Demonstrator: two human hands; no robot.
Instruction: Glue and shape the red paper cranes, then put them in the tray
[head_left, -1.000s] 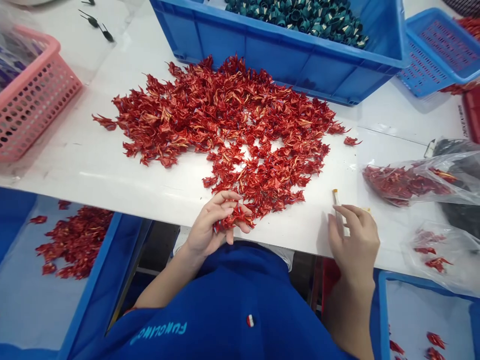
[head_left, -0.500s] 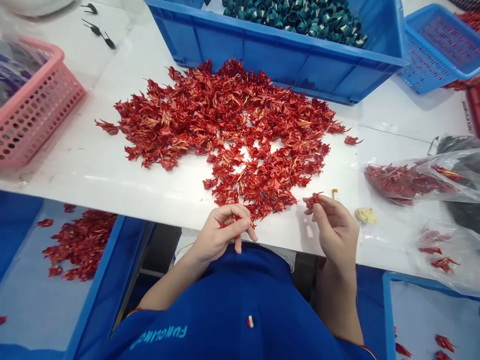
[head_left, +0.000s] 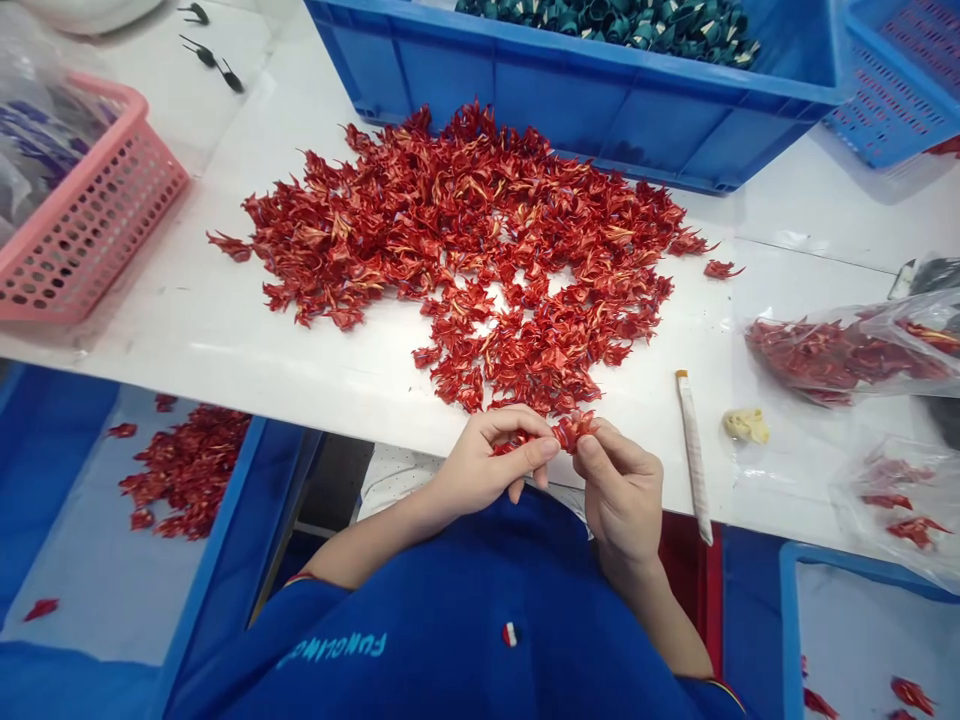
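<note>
A wide heap of small red folded foil pieces [head_left: 465,240] covers the middle of the white table [head_left: 187,330]. My left hand [head_left: 487,465] is at the table's near edge, fingers pinched on a small bunch of red pieces [head_left: 517,442]. My right hand [head_left: 619,490] is right beside it, fingertips closed on a red piece [head_left: 574,428] that touches the bunch. A thin white stick with an orange tip [head_left: 694,455] lies on the table to the right of my hands, beside a small yellowish lump [head_left: 746,425].
A large blue crate [head_left: 600,100] of dark green pieces stands behind the heap. A pink basket [head_left: 90,220] is at the left, a blue basket [head_left: 900,90] at the far right. Clear bags of red pieces [head_left: 840,355] lie right. Blue bins [head_left: 202,570] with red pieces sit below.
My right hand left the white stick, picked up a red piece and moved left to meet my left hand. The view has shifted a little.
</note>
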